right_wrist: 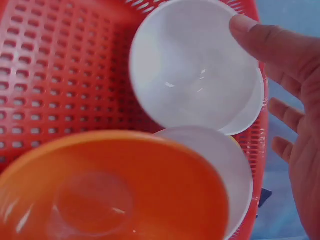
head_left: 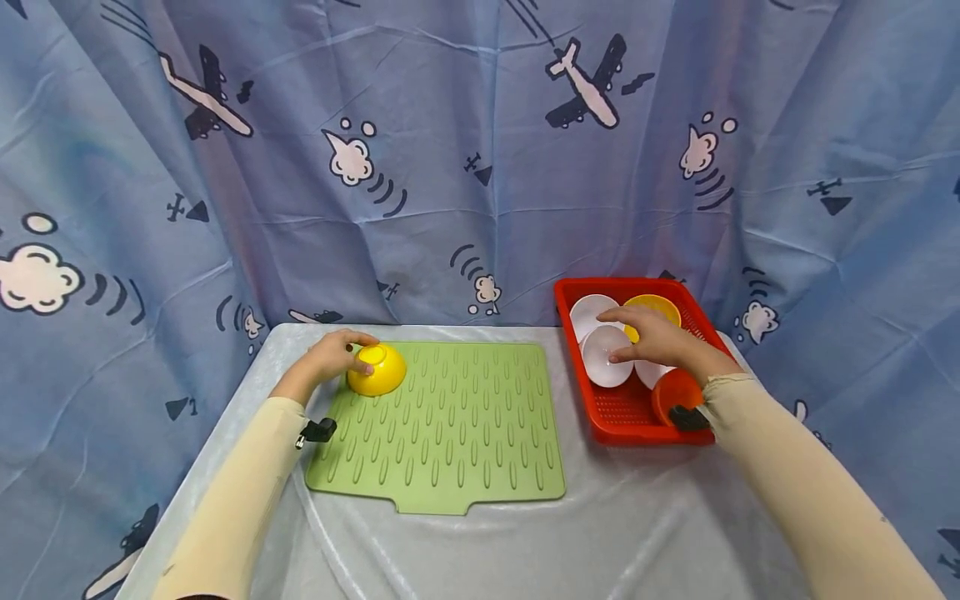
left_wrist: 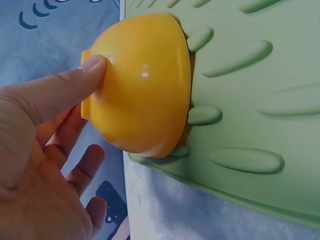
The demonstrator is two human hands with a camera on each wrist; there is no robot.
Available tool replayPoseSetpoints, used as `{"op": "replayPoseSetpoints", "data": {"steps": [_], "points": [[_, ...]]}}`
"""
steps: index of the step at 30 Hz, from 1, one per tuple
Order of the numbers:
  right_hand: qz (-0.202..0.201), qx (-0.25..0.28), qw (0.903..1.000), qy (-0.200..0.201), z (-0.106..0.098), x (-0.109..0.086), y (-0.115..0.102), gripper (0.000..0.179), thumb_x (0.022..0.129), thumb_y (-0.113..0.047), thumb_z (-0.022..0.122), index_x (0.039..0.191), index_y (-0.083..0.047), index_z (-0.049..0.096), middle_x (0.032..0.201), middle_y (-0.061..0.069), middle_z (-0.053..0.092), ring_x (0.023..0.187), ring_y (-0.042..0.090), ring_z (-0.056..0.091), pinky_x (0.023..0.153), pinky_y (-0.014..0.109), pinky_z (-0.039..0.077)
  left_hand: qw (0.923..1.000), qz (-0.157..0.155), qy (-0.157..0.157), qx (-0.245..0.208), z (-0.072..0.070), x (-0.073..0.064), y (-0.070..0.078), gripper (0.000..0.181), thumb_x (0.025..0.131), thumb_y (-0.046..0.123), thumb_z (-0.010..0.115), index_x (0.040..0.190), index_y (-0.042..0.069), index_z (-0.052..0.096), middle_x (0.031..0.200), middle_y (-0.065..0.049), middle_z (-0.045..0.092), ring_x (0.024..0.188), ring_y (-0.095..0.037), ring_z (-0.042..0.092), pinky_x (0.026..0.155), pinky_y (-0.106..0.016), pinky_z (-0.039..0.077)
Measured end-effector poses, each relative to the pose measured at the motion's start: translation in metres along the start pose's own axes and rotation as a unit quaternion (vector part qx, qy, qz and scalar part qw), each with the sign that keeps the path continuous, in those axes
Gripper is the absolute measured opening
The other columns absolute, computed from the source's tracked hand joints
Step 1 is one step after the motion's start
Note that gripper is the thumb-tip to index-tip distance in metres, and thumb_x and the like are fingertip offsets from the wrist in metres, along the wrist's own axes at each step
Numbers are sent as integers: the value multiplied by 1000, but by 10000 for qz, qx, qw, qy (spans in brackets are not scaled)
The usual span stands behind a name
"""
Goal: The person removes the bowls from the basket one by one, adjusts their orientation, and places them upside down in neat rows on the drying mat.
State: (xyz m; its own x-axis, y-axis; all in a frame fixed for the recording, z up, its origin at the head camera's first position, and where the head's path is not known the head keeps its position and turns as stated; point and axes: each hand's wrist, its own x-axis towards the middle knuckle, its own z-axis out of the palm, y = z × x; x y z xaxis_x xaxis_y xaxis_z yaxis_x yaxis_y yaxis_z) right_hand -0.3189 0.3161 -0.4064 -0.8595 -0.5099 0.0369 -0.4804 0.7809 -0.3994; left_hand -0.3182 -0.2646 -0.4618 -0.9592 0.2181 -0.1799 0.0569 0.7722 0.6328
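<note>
My left hand (head_left: 330,358) grips a yellow bowl (head_left: 382,379) that lies upside down at the far left corner of a green drying mat (head_left: 480,417). In the left wrist view the thumb presses the bowl beside its foot ring, and the other fingers reach behind it. Over a red basket (head_left: 611,435) my right hand (head_left: 663,340) hovers with thumb and fingers spread apart. Its thumb overlaps the rim of a white bowl (right_wrist: 195,70) in the right wrist view. An orange bowl (right_wrist: 120,185) sits nearer, partly covering another white bowl (right_wrist: 225,160).
Farther back in the basket are one more white bowl (head_left: 588,312) and a yellow bowl (head_left: 660,304). The basket stands right of the mat on a table with a pale cloth (head_left: 510,550). A blue patterned curtain (head_left: 442,167) hangs close behind the table.
</note>
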Motion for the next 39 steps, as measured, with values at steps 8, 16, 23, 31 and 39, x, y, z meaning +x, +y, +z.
{"op": "replayPoseSetpoints", "data": {"steps": [8, 16, 23, 31, 39], "points": [[256, -120, 9994, -223, 6, 2, 17, 74, 81, -27, 88, 144, -6, 57, 147, 22, 54, 138, 47, 42, 114, 69, 29, 9982, 15, -140, -581, 5, 2, -5, 59, 89, 20, 81, 144, 16, 60, 157, -16, 43, 149, -45, 30, 119, -65, 23], [429, -34, 9976, -549, -5, -2, 21, 80, 81, -27, 88, 151, -14, 52, 153, 21, 48, 143, 47, 34, 114, 70, 26, 9942, 264, -62, -1036, 6, 3, -10, 59, 90, 15, 79, 145, 11, 58, 158, -18, 41, 145, -47, 31, 117, -64, 26], [621, -209, 9911, -1160, 10, 5, 33, 115, 65, -36, 96, 160, -12, 35, 158, 23, 39, 144, 49, 28, 114, 70, 16, 9936, 416, 37, -1045, 6, 1, -17, 56, 92, 11, 76, 145, 7, 57, 152, -19, 46, 137, -45, 37, 114, -62, 31], [621, -822, 9884, -1119, 27, 10, 33, 119, 62, -51, 95, 155, -2, 39, 149, 25, 49, 139, 48, 37, 114, 74, 6, 9929, 414, 43, -1116, 13, -2, -23, 56, 92, 11, 76, 144, 8, 57, 151, -19, 46, 135, -44, 39, 111, -60, 35], [818, -579, 9926, -689, 22, 11, 31, 113, 68, -49, 93, 154, 0, 39, 151, 29, 46, 139, 50, 35, 112, 76, 5, 9934, 351, 71, -1088, 12, 1, -23, 56, 92, 13, 76, 144, 12, 58, 151, -17, 45, 136, -43, 38, 112, -60, 35]]}}
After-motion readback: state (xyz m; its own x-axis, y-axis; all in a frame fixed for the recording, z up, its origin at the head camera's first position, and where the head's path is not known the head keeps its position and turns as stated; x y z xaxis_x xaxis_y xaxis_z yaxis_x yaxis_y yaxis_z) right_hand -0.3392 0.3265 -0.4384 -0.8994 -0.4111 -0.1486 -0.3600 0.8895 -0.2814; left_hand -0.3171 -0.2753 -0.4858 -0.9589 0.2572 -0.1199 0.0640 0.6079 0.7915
